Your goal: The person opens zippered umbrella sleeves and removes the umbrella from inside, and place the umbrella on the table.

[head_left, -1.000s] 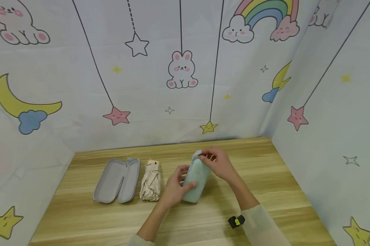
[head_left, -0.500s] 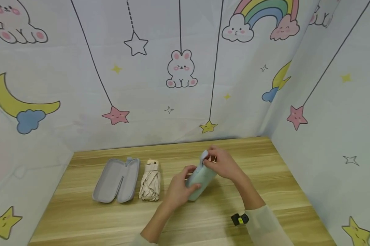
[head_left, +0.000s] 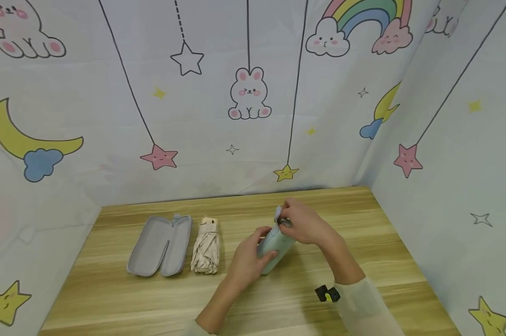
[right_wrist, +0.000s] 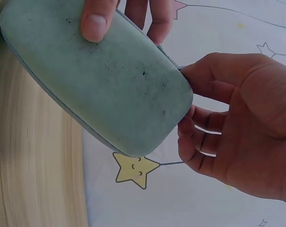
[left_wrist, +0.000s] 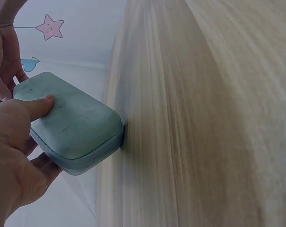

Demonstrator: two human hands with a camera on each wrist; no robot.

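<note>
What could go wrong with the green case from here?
The green case is held tilted by the left hand and right hand, so it might slip or twist if one grip loosens. If it opens at this slant, anything inside could spill. The left hand might also nudge the nearby beige bundle.

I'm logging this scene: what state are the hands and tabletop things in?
Green case: looks closed along the visible seam, tilted
Gray case: open, inside facing up
Beige bundle: folded up, lying down
Left hand: gripping the case
Right hand: pinching at its upper end
</note>
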